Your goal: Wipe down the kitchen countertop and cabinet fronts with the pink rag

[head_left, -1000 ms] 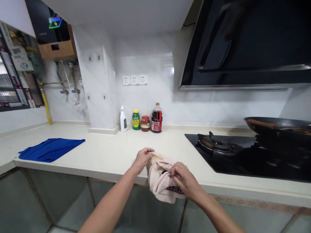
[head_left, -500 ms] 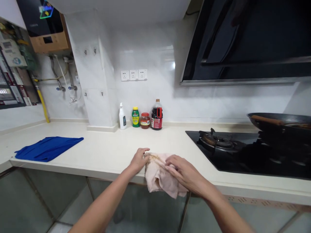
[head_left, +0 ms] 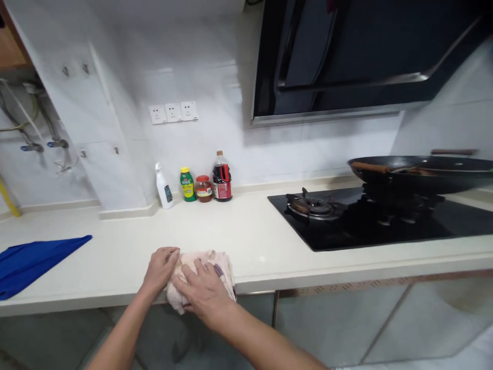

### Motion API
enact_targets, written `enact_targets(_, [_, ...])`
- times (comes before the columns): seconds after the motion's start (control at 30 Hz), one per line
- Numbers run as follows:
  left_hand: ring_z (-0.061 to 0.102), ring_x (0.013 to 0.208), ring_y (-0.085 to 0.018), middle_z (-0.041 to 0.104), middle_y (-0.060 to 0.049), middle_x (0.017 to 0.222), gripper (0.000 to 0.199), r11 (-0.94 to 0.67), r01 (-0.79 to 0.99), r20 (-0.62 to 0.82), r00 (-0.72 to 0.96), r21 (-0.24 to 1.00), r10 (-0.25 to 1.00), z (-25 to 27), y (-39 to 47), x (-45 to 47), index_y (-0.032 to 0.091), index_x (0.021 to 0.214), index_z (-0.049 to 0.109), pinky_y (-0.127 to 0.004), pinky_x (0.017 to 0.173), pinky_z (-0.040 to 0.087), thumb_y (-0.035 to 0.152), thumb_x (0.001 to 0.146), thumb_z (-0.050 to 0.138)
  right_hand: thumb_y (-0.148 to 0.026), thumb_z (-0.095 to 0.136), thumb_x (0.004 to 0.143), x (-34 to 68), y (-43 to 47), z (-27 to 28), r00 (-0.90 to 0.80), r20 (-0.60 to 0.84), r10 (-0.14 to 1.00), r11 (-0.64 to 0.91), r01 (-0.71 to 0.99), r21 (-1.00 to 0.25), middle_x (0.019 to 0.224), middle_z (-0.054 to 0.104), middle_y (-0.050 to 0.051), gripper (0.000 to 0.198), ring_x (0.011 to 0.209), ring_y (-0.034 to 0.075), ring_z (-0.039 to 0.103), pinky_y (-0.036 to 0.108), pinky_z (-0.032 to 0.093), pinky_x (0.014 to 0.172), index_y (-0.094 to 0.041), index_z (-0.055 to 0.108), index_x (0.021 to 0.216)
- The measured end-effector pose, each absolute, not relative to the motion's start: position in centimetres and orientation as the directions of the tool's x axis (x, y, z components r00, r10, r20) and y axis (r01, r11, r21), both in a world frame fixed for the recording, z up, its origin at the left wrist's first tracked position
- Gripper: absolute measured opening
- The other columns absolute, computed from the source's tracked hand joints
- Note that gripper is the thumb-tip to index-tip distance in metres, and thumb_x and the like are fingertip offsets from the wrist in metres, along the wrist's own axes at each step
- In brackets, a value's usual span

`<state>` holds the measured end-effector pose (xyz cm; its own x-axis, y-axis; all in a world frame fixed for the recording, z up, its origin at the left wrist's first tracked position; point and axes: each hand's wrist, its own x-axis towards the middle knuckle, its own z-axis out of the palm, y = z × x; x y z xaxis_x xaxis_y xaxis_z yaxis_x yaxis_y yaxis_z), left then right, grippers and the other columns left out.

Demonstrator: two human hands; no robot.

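A pale pink cloth (head_left: 226, 262) with brownish stains lies bunched and folded at the counter's front edge, part of it hanging over. My left hand (head_left: 159, 270) is at its left side, fingers curled against the fabric and closed on it. Spread across the top of the cloth are the fingers of my right hand (head_left: 208, 295), pressing on it from the front. The right thumb is mostly hidden. A small dark purple patch (head_left: 219, 269) shows on the cloth beside the right fingers.
A blue cloth (head_left: 34, 259) lies on the counter (head_left: 127, 257) at left. Against the wall stand a white spray bottle (head_left: 164, 190), a green bottle (head_left: 187, 186), a red-lidded jar (head_left: 204, 190) and a dark sauce bottle (head_left: 222, 180). Right, a wok (head_left: 423, 172) sits on the black stove (head_left: 346, 226).
The view has turned right. The cloth, earlier spread and hanging lower over the edge, is now bunched smaller. My right hand has moved in from its right side onto its top, close to my left.
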<state>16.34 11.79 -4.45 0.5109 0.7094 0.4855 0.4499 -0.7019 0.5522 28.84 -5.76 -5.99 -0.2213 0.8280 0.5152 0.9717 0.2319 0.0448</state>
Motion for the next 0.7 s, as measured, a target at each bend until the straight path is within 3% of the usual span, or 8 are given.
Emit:
enact_targets(0.13, [0.061, 0.113, -0.03, 0.074, -0.01, 0.113, 0.048, -0.719, 0.555, 0.419, 0.584, 0.419, 0.695, -3.9, 11.5, 16.2, 0.021, 0.101, 0.076, -0.044, 0.105, 0.043, 0.054, 0.088, 0.043, -0.026, 0.059, 0.095, 32.6, -8.6, -8.3, -0.149, 0.576, 0.804, 0.156, 0.987, 0.039, 0.149, 0.052, 0.008, 0.047, 0.133, 0.038, 0.048, 0.057, 0.046, 0.096, -0.038, 0.052, 0.14])
enact_targets(0.27, [0.061, 0.115, -0.031, 0.072, -0.009, 0.116, 0.049, -0.733, 0.616, 0.399, 0.619, 0.288, 0.676, -3.8, 11.2, 16.3, 0.025, 0.099, 0.077, -0.044, 0.1, 0.046, 0.056, 0.088, 0.041, -0.016, 0.055, 0.094, 40.0, -15.0, -10.9, -0.002, 0.627, 0.779, 0.005, 1.0, -0.003, 0.147, 0.055, 0.007, 0.05, 0.138, 0.036, 0.044, 0.055, 0.039, 0.102, -0.039, 0.055, 0.138])
enact_targets(0.4, [0.061, 0.116, -0.032, 0.071, -0.01, 0.117, 0.048, -0.736, 0.622, 0.403, 0.622, 0.266, 0.672, -3.9, 11.4, 16.5, 0.025, 0.099, 0.076, -0.046, 0.101, 0.046, 0.058, 0.086, 0.043, -0.026, 0.072, 0.083, 49.9, -23.5, -12.3, 0.175, 0.577, 0.798, -0.203, 0.979, -0.017, 0.148, 0.054, 0.008, 0.06, 0.143, 0.036, 0.037, 0.059, 0.021, 0.114, -0.036, 0.055, 0.139])
enact_targets(0.5, [0.061, 0.116, -0.033, 0.07, -0.011, 0.118, 0.049, -0.736, 0.629, 0.386, 0.632, 0.252, 0.672, -4.1, 11.8, 16.6, 0.024, 0.102, 0.076, -0.047, 0.102, 0.045, 0.058, 0.085, 0.044, -0.032, 0.068, 0.08, 56.6, -29.3, -12.7, 0.347, 0.545, 0.764, -0.372, 0.926, -0.067, 0.146, 0.055, 0.009, 0.055, 0.143, 0.036, 0.036, 0.058, 0.019, 0.117, -0.031, 0.06, 0.134])
enact_targets(0.6, [0.06, 0.117, -0.033, 0.07, -0.011, 0.119, 0.05, -0.736, 0.635, 0.385, 0.634, 0.236, 0.67, -4.5, 12.1, 16.6, 0.025, 0.104, 0.075, -0.047, 0.101, 0.046, 0.059, 0.086, 0.044, -0.036, 0.059, 0.078, 61.1, -32.9, -12.1, 0.515, 0.55, 0.658, -0.5, 0.844, -0.193, 0.142, 0.058, 0.013, 0.05, 0.14, 0.035, 0.042, 0.053, 0.026, 0.115, -0.026, 0.064, 0.127])
enact_targets(0.7, [0.06, 0.117, -0.034, 0.07, -0.01, 0.119, 0.049, -0.735, 0.637, 0.397, 0.628, 0.232, 0.669, -4.7, 12.3, 16.7, 0.026, 0.103, 0.076, -0.047, 0.099, 0.047, 0.059, 0.086, 0.044, -0.04, 0.048, 0.081, 63.2, -34.3, -9.6, 0.693, 0.588, 0.417, -0.581, 0.701, -0.414, 0.123, 0.067, 0.015, 0.041, 0.122, 0.033, 0.057, 0.045, 0.041, 0.105, -0.021, 0.066, 0.112])
